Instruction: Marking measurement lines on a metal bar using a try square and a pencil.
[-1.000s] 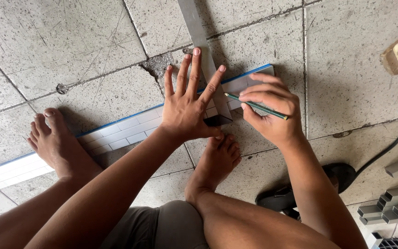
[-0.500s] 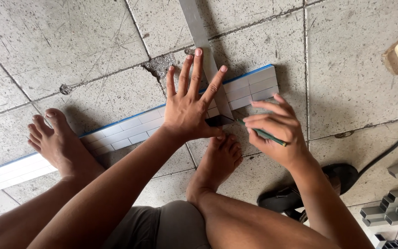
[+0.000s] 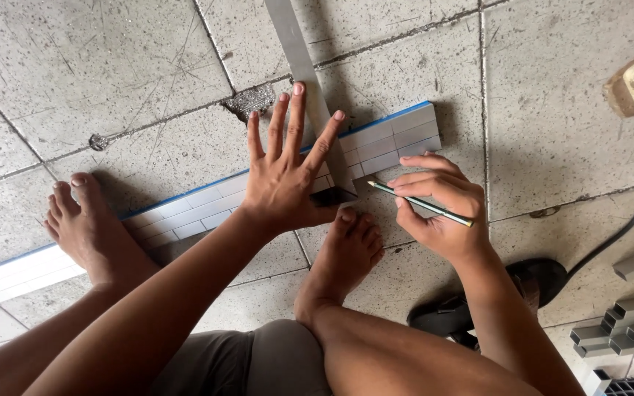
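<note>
You are squatting on a tiled floor (image 3: pixel 552 110), cracked and scratched, with both bare feet planted on it. Across the tiles runs a long ribbed strip (image 3: pixel 390 143), pale grey with a blue far edge; your left foot (image 3: pixel 89 227) rests on it near its far end, and your right foot (image 3: pixel 346 253) sits just beside its near edge. A steel square (image 3: pixel 306 73) lies crosswise over the strip, its dark end at the strip's near edge.

Your left hand (image 3: pixel 288 180) is spread flat, fingers splayed, pressing the square and the strip together. Your right hand (image 3: pixel 438 209) pinches a green pencil (image 3: pixel 420 204), tip aimed at the square's end but apart from the strip. To the right lie a sandal (image 3: pixel 442 315), a cable (image 3: pixel 618 235) and stacked grey channel pieces (image 3: pixel 625 330).

This looks like the marking step, with the square set and the line not yet drawn. The next move calls for firm pressure from your left hand and the tip brought tight against the square's edge.
</note>
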